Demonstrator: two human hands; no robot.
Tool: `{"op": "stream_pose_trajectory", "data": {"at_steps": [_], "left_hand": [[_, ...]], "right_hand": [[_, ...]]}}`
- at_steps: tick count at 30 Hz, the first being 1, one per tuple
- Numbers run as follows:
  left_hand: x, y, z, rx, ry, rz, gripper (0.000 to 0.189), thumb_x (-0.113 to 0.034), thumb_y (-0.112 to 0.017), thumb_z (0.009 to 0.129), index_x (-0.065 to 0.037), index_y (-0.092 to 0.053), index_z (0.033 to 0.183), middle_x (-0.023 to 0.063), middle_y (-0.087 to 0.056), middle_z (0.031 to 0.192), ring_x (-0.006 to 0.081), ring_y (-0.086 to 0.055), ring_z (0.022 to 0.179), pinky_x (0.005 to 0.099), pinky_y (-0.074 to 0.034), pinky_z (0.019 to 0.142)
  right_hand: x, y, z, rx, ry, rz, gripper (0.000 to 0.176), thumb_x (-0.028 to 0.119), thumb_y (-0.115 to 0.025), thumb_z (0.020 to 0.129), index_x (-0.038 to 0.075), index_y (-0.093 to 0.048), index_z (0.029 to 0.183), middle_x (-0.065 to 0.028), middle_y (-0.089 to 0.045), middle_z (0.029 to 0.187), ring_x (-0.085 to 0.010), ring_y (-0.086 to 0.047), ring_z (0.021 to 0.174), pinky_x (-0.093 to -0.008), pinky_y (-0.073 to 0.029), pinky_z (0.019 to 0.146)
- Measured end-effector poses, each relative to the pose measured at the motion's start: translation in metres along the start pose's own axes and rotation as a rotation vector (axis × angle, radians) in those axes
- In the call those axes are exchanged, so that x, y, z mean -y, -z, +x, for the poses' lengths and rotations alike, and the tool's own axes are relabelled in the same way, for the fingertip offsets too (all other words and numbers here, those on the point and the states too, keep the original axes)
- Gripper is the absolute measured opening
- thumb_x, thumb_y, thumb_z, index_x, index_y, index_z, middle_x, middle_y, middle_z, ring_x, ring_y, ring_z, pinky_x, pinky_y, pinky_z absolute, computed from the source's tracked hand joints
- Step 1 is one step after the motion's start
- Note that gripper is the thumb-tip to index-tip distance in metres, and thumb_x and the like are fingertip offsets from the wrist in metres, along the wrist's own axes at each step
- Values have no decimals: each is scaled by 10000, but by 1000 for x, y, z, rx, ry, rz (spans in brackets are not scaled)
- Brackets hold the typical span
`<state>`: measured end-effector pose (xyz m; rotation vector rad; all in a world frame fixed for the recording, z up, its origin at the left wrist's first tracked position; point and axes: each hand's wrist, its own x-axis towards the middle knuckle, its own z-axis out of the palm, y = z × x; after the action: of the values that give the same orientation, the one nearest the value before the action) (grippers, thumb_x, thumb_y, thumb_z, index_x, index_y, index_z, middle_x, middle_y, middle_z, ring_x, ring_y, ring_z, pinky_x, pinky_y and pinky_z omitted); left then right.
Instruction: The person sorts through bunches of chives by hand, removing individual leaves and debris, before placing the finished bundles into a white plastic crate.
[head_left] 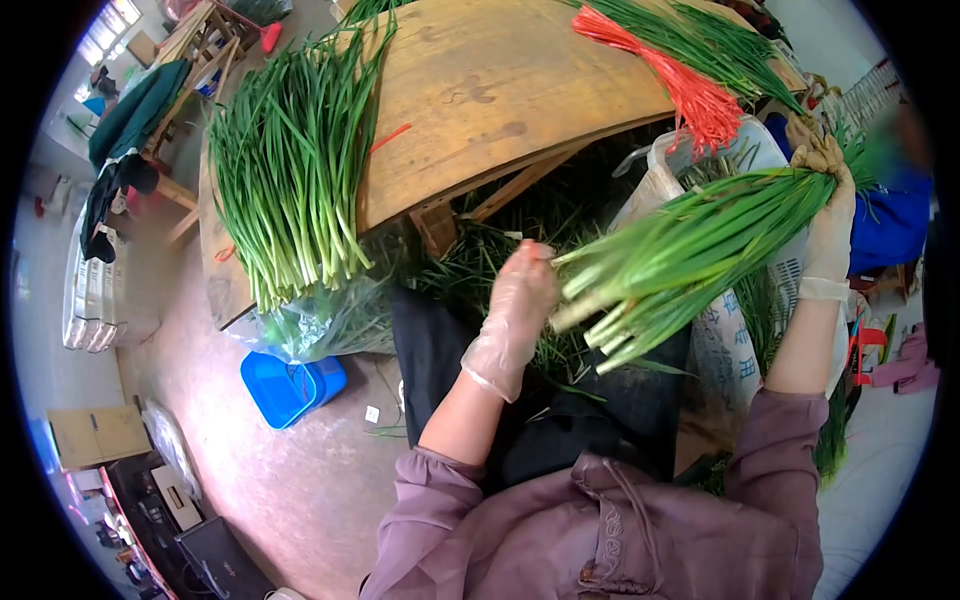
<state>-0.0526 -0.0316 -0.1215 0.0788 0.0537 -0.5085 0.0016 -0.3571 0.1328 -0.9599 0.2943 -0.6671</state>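
In my right hand [825, 170], gloved and closed, a bunch of garlic chives [700, 235] is gripped around its leafy end. The bunch slants down to the left over my lap, its pale stem ends smeared by motion. My left hand [525, 285] wears a thin clear glove. It is just left of those stem ends, its fingers drawn together; whether anything is pinched in them is hidden. A large pile of garlic chives [300, 165] lies on the left part of the wooden table [480, 95], stems toward me.
Red plastic strips [690, 90] hang over the table's right edge beside more chives [735, 45]. A white bucket [765, 140] and a printed sack [725, 345] stand at right. Loose leaves litter the space under the table. A blue basin [290, 388] sits on the floor at left.
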Motion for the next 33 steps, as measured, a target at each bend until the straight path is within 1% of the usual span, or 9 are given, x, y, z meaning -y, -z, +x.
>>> {"op": "stream_pose_trajectory", "data": {"at_steps": [1,5,11,13,21,22,28,31,33], "left_hand": [[7,-11,-9,-331,-255,405,241,-308,-505,869,-76,-545,924,26,-553,839,142,-525,773,294,-450,699],[14,-44,-27,9,190,455,688,-502,-620,718,-51,-437,1205,79,-513,1145,213,-459,1067,360,-364,914],[10,-66,-31,55,276,1084,411,-217,-664,771,-25,-523,1106,50,-565,1041,142,-507,967,269,-378,864],[18,-53,-25,-314,216,902,357,-191,-653,781,-55,-538,1090,20,-583,990,125,-508,960,257,-396,837],[3,-57,-30,-27,305,480,190,-253,-554,849,-77,-571,917,12,-586,829,88,-521,650,205,-422,552],[14,-63,-33,-423,175,458,168,-239,-567,839,-80,-566,893,8,-552,721,78,-437,518,183,-345,449],[-34,42,-32,-415,-180,-59,263,-309,-454,897,-115,-429,721,-29,-323,578,74,-274,440,213,-240,420],[-13,23,-40,-426,-79,396,294,-382,-549,834,-118,-523,960,-13,-543,801,96,-502,706,233,-407,665],[7,-32,-38,-214,109,677,525,-471,-621,747,-149,-466,1132,60,-456,1222,211,-422,1098,379,-289,954]], "right_hand": [[-2,3,5,-16,-16,-32,324,139,-298,893,-1,-491,1113,-151,-523,1090,-250,-519,781,-427,-473,792],[-21,1,4,-39,-20,17,293,112,-317,886,2,-500,1086,-112,-544,899,-202,-507,705,-418,-475,782],[-30,5,-1,62,-75,47,280,119,-322,907,15,-501,1096,-62,-456,744,-153,-443,583,-417,-478,781],[-28,-15,-23,22,-67,53,218,105,-371,893,1,-508,1026,-37,-422,691,-145,-433,569,-392,-473,761],[-25,-12,-22,107,-48,80,280,113,-355,908,-1,-461,1141,-26,-379,674,-138,-403,578,-411,-458,823],[-22,-11,-23,149,-52,94,205,104,-387,894,-2,-489,1037,-27,-386,658,-141,-412,575,-394,-462,789],[-7,-5,-3,-36,30,129,194,99,-363,890,-24,-507,932,-49,-402,654,-154,-433,601,-391,-466,799],[-3,20,24,-56,6,144,213,111,-353,895,-36,-505,916,-47,-409,649,-152,-431,589,-385,-459,818],[-12,38,39,146,-81,171,178,92,-362,863,-21,-497,893,-78,-462,649,-190,-472,601,-413,-475,788]]}}
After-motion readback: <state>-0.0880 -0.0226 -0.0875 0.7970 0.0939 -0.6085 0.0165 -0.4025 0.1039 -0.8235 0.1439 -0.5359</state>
